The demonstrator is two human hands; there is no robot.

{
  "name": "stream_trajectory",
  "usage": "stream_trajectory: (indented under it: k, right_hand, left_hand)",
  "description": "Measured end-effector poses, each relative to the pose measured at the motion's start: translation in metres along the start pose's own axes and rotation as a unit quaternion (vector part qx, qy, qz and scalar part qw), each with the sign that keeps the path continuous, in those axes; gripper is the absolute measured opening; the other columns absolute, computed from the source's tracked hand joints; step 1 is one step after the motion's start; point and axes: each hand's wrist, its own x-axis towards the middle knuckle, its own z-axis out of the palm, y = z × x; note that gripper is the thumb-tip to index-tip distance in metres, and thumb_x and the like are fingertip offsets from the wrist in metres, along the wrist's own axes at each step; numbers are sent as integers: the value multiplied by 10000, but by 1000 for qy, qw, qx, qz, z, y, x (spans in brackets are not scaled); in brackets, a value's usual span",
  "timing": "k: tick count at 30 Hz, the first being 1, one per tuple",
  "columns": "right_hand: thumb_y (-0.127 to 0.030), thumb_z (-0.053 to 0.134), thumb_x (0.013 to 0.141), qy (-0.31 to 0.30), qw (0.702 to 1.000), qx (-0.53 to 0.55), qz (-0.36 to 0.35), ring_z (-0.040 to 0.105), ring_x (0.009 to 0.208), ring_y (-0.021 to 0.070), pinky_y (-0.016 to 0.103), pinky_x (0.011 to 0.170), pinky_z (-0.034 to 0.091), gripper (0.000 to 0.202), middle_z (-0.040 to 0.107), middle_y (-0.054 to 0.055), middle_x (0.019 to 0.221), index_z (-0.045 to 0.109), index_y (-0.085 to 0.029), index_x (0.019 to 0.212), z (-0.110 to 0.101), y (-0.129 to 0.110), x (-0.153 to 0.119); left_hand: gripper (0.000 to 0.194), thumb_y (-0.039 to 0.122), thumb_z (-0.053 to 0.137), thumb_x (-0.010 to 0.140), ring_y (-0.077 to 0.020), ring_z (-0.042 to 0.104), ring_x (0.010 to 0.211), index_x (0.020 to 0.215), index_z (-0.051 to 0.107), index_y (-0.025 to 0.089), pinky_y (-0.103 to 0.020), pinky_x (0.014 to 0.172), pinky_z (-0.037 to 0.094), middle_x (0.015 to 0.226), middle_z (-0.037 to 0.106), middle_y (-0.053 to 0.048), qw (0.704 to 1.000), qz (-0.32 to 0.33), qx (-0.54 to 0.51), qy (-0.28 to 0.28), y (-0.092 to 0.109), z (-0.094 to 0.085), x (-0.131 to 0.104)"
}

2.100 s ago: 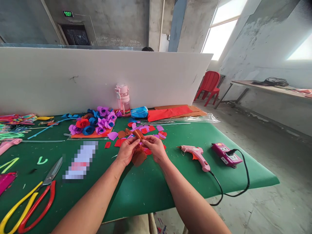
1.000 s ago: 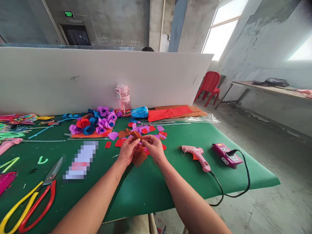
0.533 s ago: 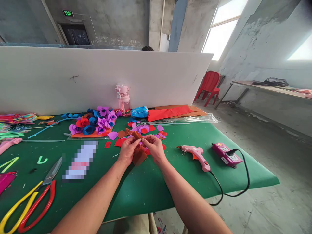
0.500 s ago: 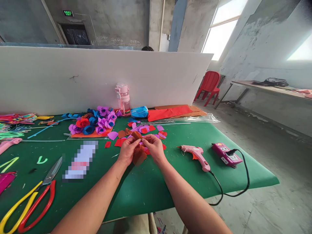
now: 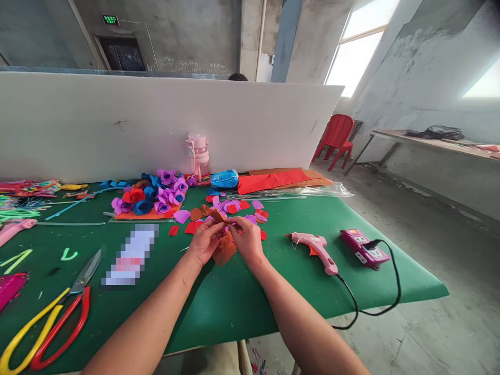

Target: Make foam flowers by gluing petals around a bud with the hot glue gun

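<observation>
Both my left hand (image 5: 204, 241) and my right hand (image 5: 247, 239) pinch a brown crepe-paper flower (image 5: 225, 249) between thumbs and fingers, over the middle of the green table. One brown petal hangs below the fingers; more brown paper shows above them, and the gripped part is hidden. Just beyond the hands lie loose purple, red and brown petals (image 5: 182, 216). Finished-looking paper roses (image 5: 166, 196) in purple, blue and red sit in a cluster to the left. A pink glue gun (image 5: 317, 249) rests on its side to the right.
The glue gun's cord runs to a purple power strip (image 5: 364, 249). Scissors (image 5: 80, 284) with red and yellow handles lie at front left. A pink bottle (image 5: 198, 159), a blue packet (image 5: 224, 178) and red paper (image 5: 269, 181) stand or lie along the white board (image 5: 250, 125).
My fingers have shifted slightly on the brown paper, with the right hand's fingers curling further over the pinch. The view has moved a little; the things on the table lie as before.
</observation>
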Motion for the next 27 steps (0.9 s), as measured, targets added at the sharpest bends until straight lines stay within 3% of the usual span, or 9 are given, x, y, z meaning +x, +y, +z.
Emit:
stream_trajectory:
  k: [3,13,20,27]
  right_hand:
    - [-195,542,793,8,1000,17,6,662,722,168,278,687,512,176,734,28,845,706,-214,857,0,1,0]
    - [-198,536,806,-10,999,31,14,669,690,169,282,663,515,185,724,41,835,709,-205,871,4,0,-2]
    - [-208,524,796,-10,996,76,53,666,654,162,275,647,513,180,708,18,758,686,-202,875,3,-3,-1]
    - [-224,549,750,-21,989,126,72,660,683,173,300,675,519,123,692,20,744,649,-194,814,5,3,0]
  left_hand:
    - [268,194,815,576,-82,572,670,820,714,146,-210,656,450,782,670,-13,1000,10,11,-11,-1,-1,1]
    - [291,248,854,529,-61,509,563,713,661,133,-200,563,408,649,607,24,998,41,35,43,-3,0,2]
    - [347,268,863,492,-91,559,654,764,696,132,-218,636,445,745,649,-11,998,40,23,33,-5,1,3]
    - [297,297,842,517,-79,501,574,715,680,147,-210,575,394,636,612,21,987,102,106,58,-5,3,0]
